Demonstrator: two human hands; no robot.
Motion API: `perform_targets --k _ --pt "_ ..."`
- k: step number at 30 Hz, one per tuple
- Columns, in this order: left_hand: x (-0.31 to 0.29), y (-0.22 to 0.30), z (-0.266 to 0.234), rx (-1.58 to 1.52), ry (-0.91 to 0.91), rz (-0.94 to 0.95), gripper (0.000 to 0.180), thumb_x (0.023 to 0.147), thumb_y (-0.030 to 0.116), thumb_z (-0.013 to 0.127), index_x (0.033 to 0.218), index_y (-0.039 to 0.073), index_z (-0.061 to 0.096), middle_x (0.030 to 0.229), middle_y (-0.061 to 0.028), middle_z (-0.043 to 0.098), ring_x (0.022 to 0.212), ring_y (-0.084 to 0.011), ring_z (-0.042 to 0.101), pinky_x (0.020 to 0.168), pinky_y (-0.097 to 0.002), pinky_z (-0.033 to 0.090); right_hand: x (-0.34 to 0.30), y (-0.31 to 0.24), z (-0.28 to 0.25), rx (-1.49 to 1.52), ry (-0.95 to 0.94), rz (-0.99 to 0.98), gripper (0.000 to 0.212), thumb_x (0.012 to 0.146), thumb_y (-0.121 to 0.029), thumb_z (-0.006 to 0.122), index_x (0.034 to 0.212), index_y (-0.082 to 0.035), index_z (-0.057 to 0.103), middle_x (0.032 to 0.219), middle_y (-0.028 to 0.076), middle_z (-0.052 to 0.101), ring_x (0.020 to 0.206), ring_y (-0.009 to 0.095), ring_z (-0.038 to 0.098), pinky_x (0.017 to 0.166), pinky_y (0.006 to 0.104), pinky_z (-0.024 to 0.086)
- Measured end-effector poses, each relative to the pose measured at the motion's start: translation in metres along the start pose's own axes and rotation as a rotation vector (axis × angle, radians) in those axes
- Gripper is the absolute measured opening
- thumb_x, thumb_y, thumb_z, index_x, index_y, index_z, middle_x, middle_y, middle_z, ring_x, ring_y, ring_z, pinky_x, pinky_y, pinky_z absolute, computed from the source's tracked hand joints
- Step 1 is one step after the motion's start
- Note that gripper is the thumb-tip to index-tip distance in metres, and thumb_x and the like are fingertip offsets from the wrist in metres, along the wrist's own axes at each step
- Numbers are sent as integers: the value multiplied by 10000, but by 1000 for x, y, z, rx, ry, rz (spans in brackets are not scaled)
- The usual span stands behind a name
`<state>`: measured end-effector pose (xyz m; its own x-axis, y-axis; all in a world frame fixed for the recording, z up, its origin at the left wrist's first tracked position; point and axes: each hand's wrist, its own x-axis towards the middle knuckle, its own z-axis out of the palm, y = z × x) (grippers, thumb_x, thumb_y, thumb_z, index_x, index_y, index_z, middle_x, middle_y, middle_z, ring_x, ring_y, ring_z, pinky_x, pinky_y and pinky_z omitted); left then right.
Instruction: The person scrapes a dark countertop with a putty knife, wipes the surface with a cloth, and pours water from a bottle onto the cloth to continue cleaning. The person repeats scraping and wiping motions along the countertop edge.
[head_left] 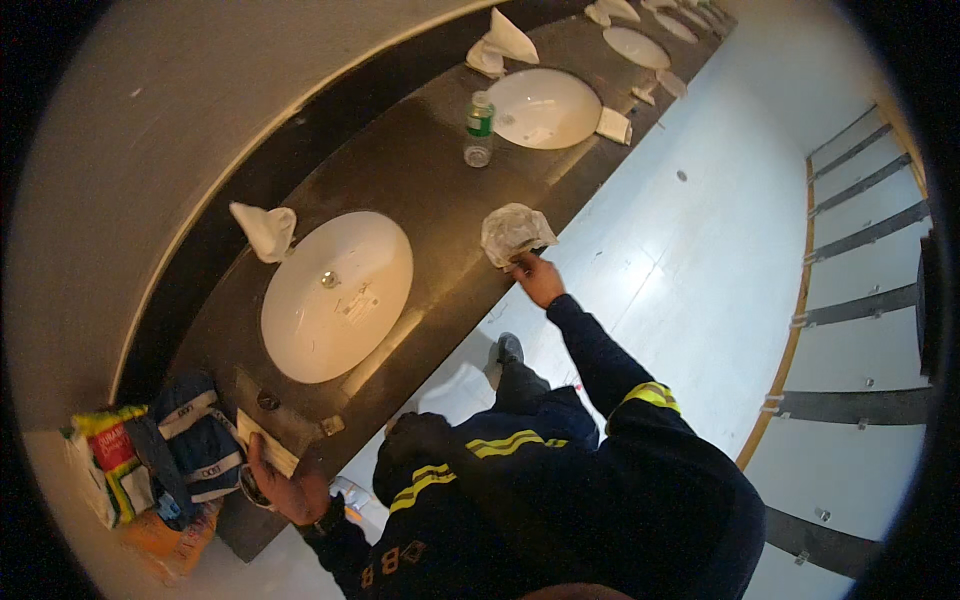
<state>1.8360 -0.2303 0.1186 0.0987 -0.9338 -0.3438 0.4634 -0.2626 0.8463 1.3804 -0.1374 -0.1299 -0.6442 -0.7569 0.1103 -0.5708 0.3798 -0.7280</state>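
Note:
My right hand (538, 279), fingers closed, pinches the near edge of a crumpled, whitish translucent plastic sheet (512, 232) at the front edge of the dark countertop (440, 235). At the counter's left end, my left hand (292, 488) is closed on a flat, cream-coloured rectangular piece (267, 445), with the fingers along its near side. A round, dark-rimmed thing (255, 487) shows beside that hand; whether the hand touches it I cannot tell. Between my hands lies a white oval sink (385, 260), set into the counter, with a metal drain and a printed label inside.
A clear bottle with a green label (479, 128) stands by a second sink (550, 100). White wrapped shapes (265, 232) rise behind the sinks. Blue striped cloth (198, 440) and a colourful bag (112, 460) crowd the left end. Pale panels (850, 360) line the right.

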Motion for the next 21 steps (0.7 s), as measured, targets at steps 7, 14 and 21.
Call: perform_targets --k 7,14,21 --pt "-14 -38 109 -126 -150 -156 460 954 309 578 1328 50 507 1366 -125 511 1259 -263 473 1038 -461 425 5 126 -72 238 -6 444 256 908 -307 646 995 -72 696 866 147 726 783 289 706 717 406 554" --pt "-22 -59 150 -141 -164 -196 434 972 276 562 1324 27 517 1322 -116 591 1191 -232 575 1013 -417 447 18 225 -140 -77 168 327 206 887 -267 679 964 -78 707 933 131 721 839 285 697 783 389 546" --pt "-27 -110 191 -113 -220 -157 485 972 297 566 1366 29 472 1316 -105 583 1200 -223 557 1018 -400 435 154 241 -287 -221 348 208 295 898 -310 666 1056 -62 693 996 160 701 841 300 693 780 401 545"
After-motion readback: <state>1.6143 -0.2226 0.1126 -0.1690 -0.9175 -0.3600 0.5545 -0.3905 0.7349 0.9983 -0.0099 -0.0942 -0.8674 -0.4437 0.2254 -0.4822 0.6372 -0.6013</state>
